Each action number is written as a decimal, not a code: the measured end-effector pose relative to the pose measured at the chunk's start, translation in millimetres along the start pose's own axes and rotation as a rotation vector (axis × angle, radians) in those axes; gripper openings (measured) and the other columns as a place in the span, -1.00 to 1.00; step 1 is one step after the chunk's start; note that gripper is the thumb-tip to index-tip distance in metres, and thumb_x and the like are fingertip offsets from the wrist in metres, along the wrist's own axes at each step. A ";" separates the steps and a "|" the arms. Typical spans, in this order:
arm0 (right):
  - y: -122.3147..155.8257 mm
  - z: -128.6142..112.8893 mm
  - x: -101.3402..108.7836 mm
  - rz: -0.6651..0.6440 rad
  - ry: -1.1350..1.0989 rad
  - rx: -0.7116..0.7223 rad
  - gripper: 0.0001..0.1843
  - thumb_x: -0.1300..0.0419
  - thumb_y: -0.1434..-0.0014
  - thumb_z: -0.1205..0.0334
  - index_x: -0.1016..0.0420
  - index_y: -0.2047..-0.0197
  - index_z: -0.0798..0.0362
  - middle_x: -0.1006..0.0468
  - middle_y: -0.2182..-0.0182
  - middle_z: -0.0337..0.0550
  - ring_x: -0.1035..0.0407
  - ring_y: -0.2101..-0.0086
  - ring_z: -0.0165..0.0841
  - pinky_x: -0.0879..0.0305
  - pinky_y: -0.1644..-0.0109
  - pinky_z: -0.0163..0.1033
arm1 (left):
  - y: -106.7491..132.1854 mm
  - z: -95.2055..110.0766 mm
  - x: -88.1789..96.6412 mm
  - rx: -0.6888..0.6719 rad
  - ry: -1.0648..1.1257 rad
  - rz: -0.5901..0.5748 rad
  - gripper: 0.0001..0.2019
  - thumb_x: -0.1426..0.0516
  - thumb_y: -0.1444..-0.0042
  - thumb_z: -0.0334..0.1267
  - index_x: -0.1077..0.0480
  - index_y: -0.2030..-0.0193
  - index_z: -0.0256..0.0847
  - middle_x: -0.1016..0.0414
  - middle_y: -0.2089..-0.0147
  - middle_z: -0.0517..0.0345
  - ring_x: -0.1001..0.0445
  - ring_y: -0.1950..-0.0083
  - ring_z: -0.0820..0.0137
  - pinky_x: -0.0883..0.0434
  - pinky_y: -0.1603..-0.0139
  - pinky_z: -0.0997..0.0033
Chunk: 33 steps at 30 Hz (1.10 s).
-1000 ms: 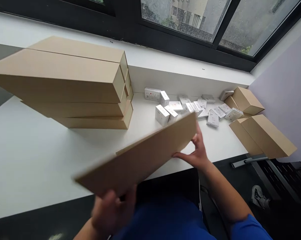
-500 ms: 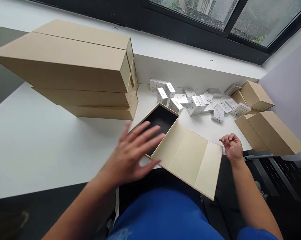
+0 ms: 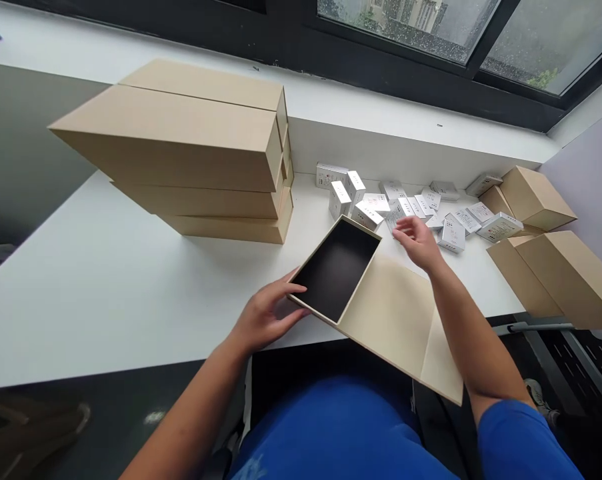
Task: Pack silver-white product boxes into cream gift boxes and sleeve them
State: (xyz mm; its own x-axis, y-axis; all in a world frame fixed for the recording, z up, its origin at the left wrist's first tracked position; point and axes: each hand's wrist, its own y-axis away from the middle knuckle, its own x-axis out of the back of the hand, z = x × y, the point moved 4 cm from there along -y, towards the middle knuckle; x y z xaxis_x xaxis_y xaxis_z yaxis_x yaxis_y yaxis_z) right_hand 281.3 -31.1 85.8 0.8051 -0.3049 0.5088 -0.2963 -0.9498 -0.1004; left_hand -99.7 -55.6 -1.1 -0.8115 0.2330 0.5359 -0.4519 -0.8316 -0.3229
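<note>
An opened tan gift box (image 3: 363,287) with a black inside rests at the table's front edge, its hinged lid (image 3: 401,313) folded out flat to the right. My left hand (image 3: 265,313) grips the box's near left corner, with fingers over the rim and the thumb along the front side. Nothing lies inside the box. My right hand (image 3: 418,243) hovers over the lid's far side, fingers loosely bent and reaching toward a group of small white cartons (image 3: 398,211). Contact with a carton cannot be made out.
A tall stack of closed tan boxes (image 3: 195,153) stands at the left on the white table (image 3: 221,287). More tan boxes (image 3: 571,267) sit at the right end by the wall. Behind the table runs a white ledge (image 3: 381,107) under a window.
My left hand has come down from above the box and taken hold of its corner. My right hand has moved left and away from me, from beside the lid to the small cartons.
</note>
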 end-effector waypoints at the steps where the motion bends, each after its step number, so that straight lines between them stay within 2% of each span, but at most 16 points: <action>1: -10.2 -7.8 -12.9 -0.027 0.042 -0.016 -0.49 -0.34 -0.09 -0.16 -0.50 0.00 -0.03 -0.63 0.02 -0.04 -0.49 0.15 -0.23 -0.46 0.03 -0.02 | 0.5 4.3 -5.6 -0.043 0.011 -0.006 -0.65 -0.32 -0.28 0.06 -0.64 -0.06 -0.10 -0.63 -0.32 -0.18 -0.57 -0.41 0.00 -0.52 -0.45 -0.02; 4: -37.5 -19.5 -38.8 -0.080 0.188 -0.077 -0.40 -0.35 -0.11 -0.14 -0.47 -0.13 -0.02 -0.60 -0.14 0.03 -0.50 0.07 -0.18 -0.45 -0.03 -0.02 | 4.4 14.5 -17.0 -0.133 0.028 -0.046 -0.71 -0.29 -0.34 -0.09 -0.63 -0.13 -0.10 -0.47 -0.47 -0.20 -0.51 -0.47 0.03 -0.53 -0.45 0.04; 7: -55.2 -19.0 -49.6 -0.116 0.392 -0.096 -0.54 -0.34 -0.13 -0.02 -0.51 -0.05 -0.01 -0.66 0.06 -0.02 -0.49 0.14 -0.16 -0.40 0.01 -0.04 | 9.0 18.5 -20.0 -0.127 0.068 -0.147 -0.58 -0.26 -0.38 -0.11 -0.53 -0.33 -0.07 -0.35 -0.55 -0.21 -0.42 -0.54 0.04 -0.48 -0.49 0.03; 9: -59.1 -15.8 -48.9 -0.093 0.493 -0.082 -0.67 -0.32 -0.14 0.02 -0.53 0.08 0.00 -0.64 0.25 -0.08 -0.48 0.22 -0.16 -0.38 0.08 -0.06 | 7.2 19.7 -16.4 -0.079 0.148 -0.195 -0.40 -0.19 -0.44 -0.10 -0.27 -0.57 -0.06 -0.36 -0.53 -0.24 -0.43 -0.53 0.05 -0.44 -0.52 -0.04; 11: -56.4 -13.5 -42.3 -0.016 0.507 -0.042 -0.71 -0.32 -0.14 0.01 -0.53 0.15 0.00 -0.62 0.33 -0.11 -0.47 0.28 -0.18 -0.37 0.15 -0.09 | -4.9 22.3 -9.1 -0.019 0.214 -0.166 -0.27 -0.12 -0.48 -0.08 0.01 -0.68 -0.08 -0.48 -0.45 -0.25 -0.51 -0.47 0.06 -0.41 -0.53 -0.12; 12: -52.9 -13.3 -37.4 0.037 0.483 -0.016 -0.70 -0.33 -0.12 0.00 -0.53 0.15 0.00 -0.62 0.34 -0.13 -0.48 0.30 -0.18 -0.37 0.17 -0.09 | -15.9 24.6 -5.2 0.007 0.224 -0.125 -0.27 -0.11 -0.48 -0.07 0.03 -0.68 -0.10 -0.55 -0.39 -0.23 -0.56 -0.42 0.06 -0.42 -0.52 -0.14; 14: -42.9 -14.9 -25.7 0.161 0.388 0.050 -0.66 -0.35 -0.11 -0.04 -0.54 0.15 -0.01 -0.64 0.34 -0.14 -0.49 0.34 -0.21 -0.41 0.19 -0.08 | -48.1 31.1 -0.5 0.036 0.190 -0.026 -0.35 -0.16 -0.44 -0.02 -0.20 -0.58 -0.13 -0.64 -0.29 -0.18 -0.61 -0.36 0.05 -0.49 -0.44 -0.10; 16: -30.3 -19.2 -13.9 0.295 0.262 0.133 -0.61 -0.37 -0.11 -0.10 -0.54 0.12 -0.01 -0.68 0.30 -0.14 -0.52 0.37 -0.24 -0.48 0.21 -0.08 | -90.1 36.8 -4.5 0.035 0.127 0.040 -0.47 -0.21 -0.38 0.01 -0.42 -0.40 -0.16 -0.63 -0.30 -0.17 -0.62 -0.33 0.05 -0.57 -0.34 0.01; 17: -23.4 -22.3 -8.9 0.358 0.203 0.182 -0.59 -0.37 -0.12 -0.11 -0.54 0.10 -0.01 -0.69 0.26 -0.13 -0.53 0.36 -0.25 -0.51 0.21 -0.08 | -112.8 37.4 -10.7 0.039 0.092 0.042 -0.46 -0.22 -0.35 0.00 -0.43 -0.38 -0.17 -0.58 -0.36 -0.18 -0.58 -0.37 0.04 -0.56 -0.35 0.01; 19: -9.2 -29.1 -1.7 0.454 0.110 0.286 -0.56 -0.39 -0.15 -0.12 -0.54 0.04 -0.02 -0.70 0.19 -0.13 -0.57 0.30 -0.26 -0.58 0.20 -0.10 | -156.1 30.7 -25.9 0.090 0.013 0.074 -0.29 -0.29 -0.25 -0.07 -0.30 -0.49 -0.23 -0.40 -0.52 -0.27 -0.40 -0.53 -0.03 -0.41 -0.51 -0.07; 22: 11.3 -36.5 3.8 0.531 0.020 0.387 -0.57 -0.43 -0.17 -0.09 -0.55 0.01 -0.02 -0.69 0.18 -0.13 -0.59 0.26 -0.27 -0.61 0.20 -0.12 | -205.0 4.9 -50.6 0.238 0.007 0.097 0.10 -0.44 -0.04 -0.19 0.03 -0.63 -0.23 0.00 -0.69 -0.38 0.00 -0.72 -0.13 -0.08 -0.69 -0.15; 24: 22.9 -36.5 6.1 0.574 -0.031 0.395 -0.57 -0.45 -0.17 -0.08 -0.54 0.03 -0.01 -0.68 0.20 -0.13 -0.58 0.27 -0.28 -0.59 0.24 -0.13 | -224.0 -15.0 -63.6 0.362 0.071 0.067 0.26 -0.49 0.05 -0.21 0.17 -0.65 -0.21 0.05 -0.68 -0.47 0.00 -0.70 -0.21 -0.13 -0.64 -0.21; 26: 31.9 -32.9 6.9 0.611 -0.060 0.377 -0.58 -0.45 -0.16 -0.09 -0.53 0.06 -0.01 -0.66 0.24 -0.14 -0.56 0.29 -0.29 -0.57 0.25 -0.15 | -234.0 -28.6 -70.7 0.443 0.106 0.039 0.23 -0.51 0.09 -0.20 0.12 -0.62 -0.18 -0.14 -0.61 -0.47 -0.21 -0.61 -0.21 -0.27 -0.54 -0.19; 29: 38.9 -23.8 3.2 0.605 -0.081 0.335 -0.57 -0.45 -0.14 -0.10 -0.53 0.09 -0.01 -0.64 0.29 -0.17 -0.54 0.32 -0.29 -0.56 0.25 -0.14 | -237.3 -30.8 -71.7 0.456 0.071 0.057 -0.05 -0.50 0.08 -0.17 -0.19 -0.42 -0.18 -0.43 -0.43 -0.31 -0.44 -0.42 -0.10 -0.37 -0.44 -0.09; 31: 40.3 -18.1 -1.5 0.585 -0.100 0.302 -0.57 -0.45 -0.12 -0.10 -0.53 0.10 -0.02 -0.64 0.30 -0.18 -0.53 0.34 -0.30 -0.55 0.27 -0.15 | -233.0 -22.7 -69.2 0.444 0.018 0.118 -0.17 -0.49 0.08 -0.17 -0.27 -0.31 -0.19 -0.44 -0.40 -0.26 -0.40 -0.43 -0.09 -0.32 -0.48 -0.09; 33: 40.5 -15.0 -5.9 0.598 -0.119 0.285 -0.58 -0.46 -0.10 -0.09 -0.53 0.11 -0.02 -0.64 0.30 -0.19 -0.51 0.37 -0.33 -0.54 0.29 -0.16 | -225.6 -8.5 -64.5 0.397 -0.084 0.209 -0.18 -0.49 0.08 -0.19 -0.27 -0.30 -0.17 -0.38 -0.42 -0.25 -0.28 -0.49 -0.13 -0.22 -0.55 -0.13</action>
State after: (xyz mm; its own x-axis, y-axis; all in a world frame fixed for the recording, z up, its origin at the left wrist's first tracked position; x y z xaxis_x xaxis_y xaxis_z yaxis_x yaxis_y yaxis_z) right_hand 256.8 -66.7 91.5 0.6004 -0.7745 0.1992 -0.5750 -0.5912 -0.5655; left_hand 51.5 121.3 30.5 -0.8298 0.0115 0.5579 -0.0914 -0.9891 -0.1156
